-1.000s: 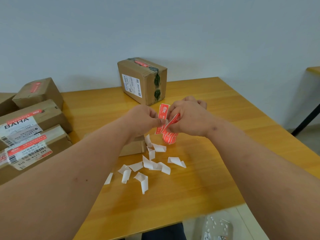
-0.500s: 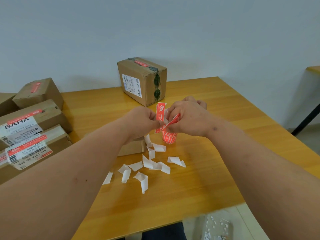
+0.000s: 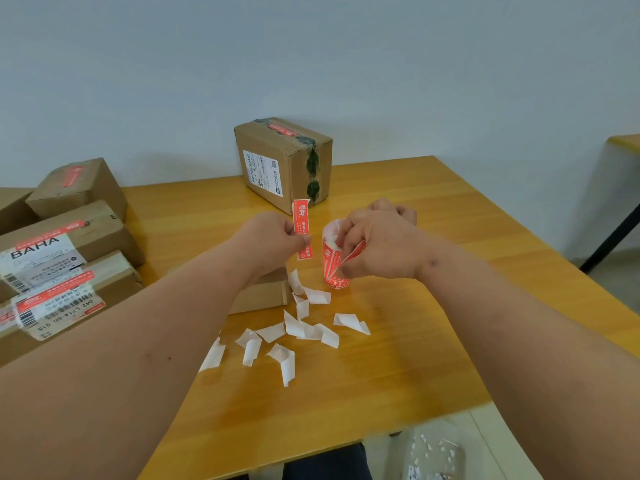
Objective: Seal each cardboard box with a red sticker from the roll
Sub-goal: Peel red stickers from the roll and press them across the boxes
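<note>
My left hand (image 3: 273, 242) pinches a single red sticker (image 3: 302, 227) that stands upright, free of the roll. My right hand (image 3: 375, 242) grips the red sticker roll (image 3: 333, 268), which stands on end on the wooden table (image 3: 433, 341), fingers reaching into its core and over its loose end. A small cardboard box (image 3: 263, 294) lies under my left wrist, mostly hidden. A larger cardboard box (image 3: 282, 162) with a red sticker and green tape stands behind the hands.
Several boxes (image 3: 65, 244) bearing red stickers and white labels are stacked at the left edge. Several curled white backing strips (image 3: 304, 329) litter the table in front of the hands. A bin with scraps (image 3: 436, 452) sits on the floor below the near edge.
The sticker has come off the roll: my left hand has drawn it left and upward, away from the roll, which my right hand keeps holding on the table.
</note>
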The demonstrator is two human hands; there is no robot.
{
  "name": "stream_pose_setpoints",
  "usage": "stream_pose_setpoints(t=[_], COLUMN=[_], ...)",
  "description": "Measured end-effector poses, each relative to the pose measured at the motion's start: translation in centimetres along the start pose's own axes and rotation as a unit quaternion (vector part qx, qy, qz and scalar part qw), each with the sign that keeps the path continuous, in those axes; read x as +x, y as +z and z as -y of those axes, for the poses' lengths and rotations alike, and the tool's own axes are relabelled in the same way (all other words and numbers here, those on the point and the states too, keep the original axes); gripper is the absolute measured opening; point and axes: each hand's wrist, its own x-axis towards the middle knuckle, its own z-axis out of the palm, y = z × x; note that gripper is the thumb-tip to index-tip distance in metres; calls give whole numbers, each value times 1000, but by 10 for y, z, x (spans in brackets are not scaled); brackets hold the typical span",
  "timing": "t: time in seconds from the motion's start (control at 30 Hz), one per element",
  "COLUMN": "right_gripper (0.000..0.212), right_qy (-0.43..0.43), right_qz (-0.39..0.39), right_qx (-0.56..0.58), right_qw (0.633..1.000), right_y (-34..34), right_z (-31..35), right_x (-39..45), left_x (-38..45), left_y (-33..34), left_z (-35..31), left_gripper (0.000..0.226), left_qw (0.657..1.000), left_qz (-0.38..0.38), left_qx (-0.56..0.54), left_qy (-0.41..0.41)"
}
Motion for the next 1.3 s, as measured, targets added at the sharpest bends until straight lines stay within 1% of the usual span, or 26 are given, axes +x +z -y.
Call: stream_pose_setpoints(t=[0.07,0.13,0.2,0.27,0.37,0.43,0.7,0.9,0.97,1.03,1.07,1.1,1.17,1.23,1.3], right_gripper=[43,58,55,44,24,17,16,18,19,19,18,18,17,17,15], right_qy=[0,10,32,45,39,36,22,10,11,15,18,22,32,35,31], right_qz=[-28,-77,-131,-160,-127,-102,-106,-84,-75,-78,-82,-86,-91,-94,-93], right_qx=[9,29,57,112,261,306,287,280,283,291,298,304,312,310,306], right_qw=[1000,997,989,980,956,946,952,956,956,953,951,949,945,945,947], right_y=[-4,-9,-12,-13,-14,-15,-21,-25,-26,-26,-25,-25,-23,-21,-18], right_z=[3,8,14,16,20,25,49,65,69,72,74,75,78,82,86], right_x=[0,1,6,9,8,5,4,3,2,1,1,1,2,4,5], left_x=[-2,-6,-12,-17,-26,-30,-43,-50,-54,-58,-60,-61,-60,-60,-63], left_y=[-3,-6,-10,-14,-22,-27,-45,-56,-61,-66,-68,-69,-70,-69,-64], left_z=[-1,-2,-4,-5,-6,-5,6,18,23,30,33,36,39,37,34], left_gripper=[25,21,17,16,16,17,18,18,23,36,42,44,31,14,5], left_qw=[1000,999,998,996,994,993,990,990,988,981,977,972,962,966,976], left_qz=[10,29,48,66,91,101,122,127,139,152,144,119,37,-20,-46], left_qx=[-17,-28,-43,-52,-61,-65,-66,-58,-72,-120,-156,-197,-260,-238,-179], left_qy=[0,4,4,3,3,4,-3,-6,6,27,36,44,70,99,113])
